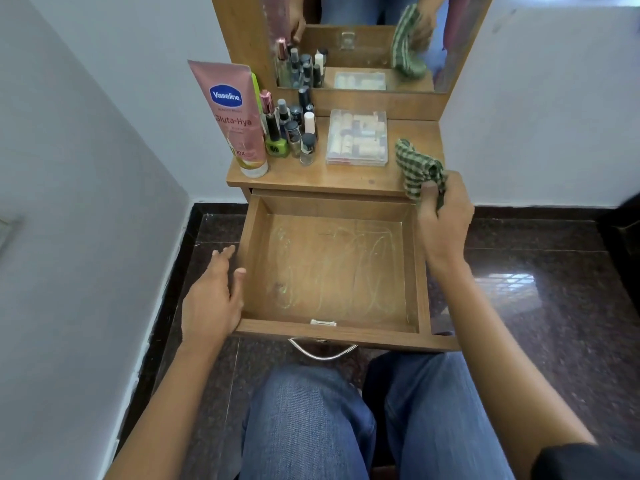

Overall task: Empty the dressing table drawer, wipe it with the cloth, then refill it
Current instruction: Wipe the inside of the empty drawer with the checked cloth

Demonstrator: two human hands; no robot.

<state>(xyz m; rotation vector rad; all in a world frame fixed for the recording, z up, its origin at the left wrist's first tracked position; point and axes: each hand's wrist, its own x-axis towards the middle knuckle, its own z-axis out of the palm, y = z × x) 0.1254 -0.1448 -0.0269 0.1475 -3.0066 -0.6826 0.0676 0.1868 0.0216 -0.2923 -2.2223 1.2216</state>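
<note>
The wooden drawer (252,237) is pulled out of the dressing table and holds nothing; faint streaks mark its bottom. My right hand (445,220) grips a bunched green checked cloth (415,168) above the drawer's back right corner, at the edge of the table top. My left hand (211,299) lies with relaxed fingers against the outside of the drawer's left wall. On the table top (346,176) stand a pink Vaseline tube (232,116), several small bottles (292,129) and a clear plastic box (356,136) of small items.
A mirror (363,39) rises behind the table top. White walls close in on the left and behind. The floor (536,289) is dark glossy stone. My knees in blue jeans sit just below the drawer's metal handle (323,351).
</note>
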